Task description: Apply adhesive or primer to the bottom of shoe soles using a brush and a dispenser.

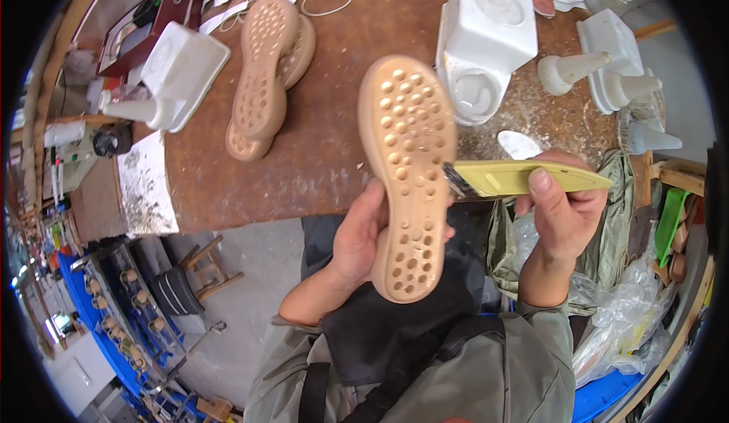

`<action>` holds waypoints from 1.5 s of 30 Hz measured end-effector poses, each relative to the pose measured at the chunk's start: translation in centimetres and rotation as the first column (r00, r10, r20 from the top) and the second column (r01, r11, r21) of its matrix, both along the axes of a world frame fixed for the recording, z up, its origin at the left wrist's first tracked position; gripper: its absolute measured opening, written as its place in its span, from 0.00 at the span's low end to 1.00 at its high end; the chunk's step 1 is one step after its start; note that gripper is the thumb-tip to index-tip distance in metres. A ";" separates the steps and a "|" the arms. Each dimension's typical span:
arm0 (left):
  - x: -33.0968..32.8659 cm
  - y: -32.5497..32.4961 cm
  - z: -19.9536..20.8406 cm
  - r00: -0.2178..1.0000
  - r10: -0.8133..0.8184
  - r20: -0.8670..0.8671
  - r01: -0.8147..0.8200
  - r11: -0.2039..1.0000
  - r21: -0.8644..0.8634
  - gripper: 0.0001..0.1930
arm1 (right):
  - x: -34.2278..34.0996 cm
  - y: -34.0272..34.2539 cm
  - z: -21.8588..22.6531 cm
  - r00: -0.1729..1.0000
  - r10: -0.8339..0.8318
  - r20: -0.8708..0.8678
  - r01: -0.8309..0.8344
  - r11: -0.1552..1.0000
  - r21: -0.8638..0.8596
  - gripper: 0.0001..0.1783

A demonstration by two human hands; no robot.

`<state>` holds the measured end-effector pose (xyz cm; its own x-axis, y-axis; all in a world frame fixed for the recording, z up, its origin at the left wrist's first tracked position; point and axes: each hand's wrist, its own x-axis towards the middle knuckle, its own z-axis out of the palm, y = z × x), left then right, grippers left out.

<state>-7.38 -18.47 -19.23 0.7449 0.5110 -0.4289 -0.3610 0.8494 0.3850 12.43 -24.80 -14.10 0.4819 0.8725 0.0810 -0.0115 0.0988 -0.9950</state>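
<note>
A tan shoe sole (410,187) full of round hollows is held up in front of me, its hollowed face toward the view. My left hand (361,233) grips it at the narrow middle, with fingertips showing past its right edge. My right hand (562,210) is closed around the yellow handle of a brush (524,178). The brush's dark bristles touch the sole's right edge near its middle. Part of the sole's upper surface looks wet and shiny. At the back left, more tan soles (262,66) lie stacked on the brown table (326,149).
White containers with cup-like troughs (490,20) stand at the back right and a similar white one (182,66) at the left. Pale nozzle bottles (573,70) sit at the right. A white oval piece (519,145) lies beyond the brush. Plastic bags (623,332) hang at lower right.
</note>
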 end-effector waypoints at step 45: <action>-6.5 -6.8 7.0 0.954 0.232 0.188 -0.286 0.889 0.358 0.31 | -11.9 -10.9 3.4 0.868 0.154 0.473 -0.326 0.894 0.308 0.09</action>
<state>-13.84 -25.28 -12.19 0.6008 0.7964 -0.0687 -0.6203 0.5187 0.5884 0.53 -35.66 -10.73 0.1030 0.8199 0.5631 0.3311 0.5056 -0.7967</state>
